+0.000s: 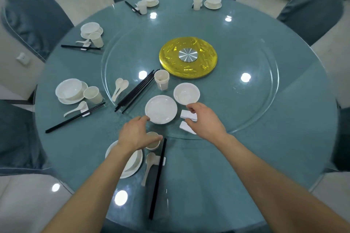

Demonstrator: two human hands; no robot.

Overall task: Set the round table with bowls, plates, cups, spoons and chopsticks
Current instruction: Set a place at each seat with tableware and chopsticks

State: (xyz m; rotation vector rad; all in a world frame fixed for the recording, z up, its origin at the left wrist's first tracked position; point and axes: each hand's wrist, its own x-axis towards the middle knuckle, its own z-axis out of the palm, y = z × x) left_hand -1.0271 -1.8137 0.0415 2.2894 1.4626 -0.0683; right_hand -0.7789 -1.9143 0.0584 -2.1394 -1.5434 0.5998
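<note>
Two bare forearms reach in from the near edge over the round table. Under the left one lies a finished setting: a bowl on a saucer, a cup, a spoon and a black chopstick pair across a white rest.

The left hand hovers over that cup. Its fingers are relaxed and hold nothing, and their tips touch the near-left rim of the empty plate. The right hand is just right of the plate, with forefinger and thumb pinching a white chopstick rest. A second rest lies just nearer, under the thumb.

Plate and rests sit at the near edge of the glass turntable. Just beyond the right hand is a loose bowl. Farther left stand stacked cups, a bundle of black chopsticks and two spoons. The gold hub lies farther in.

Four more laid settings ring the left and far rim.
</note>
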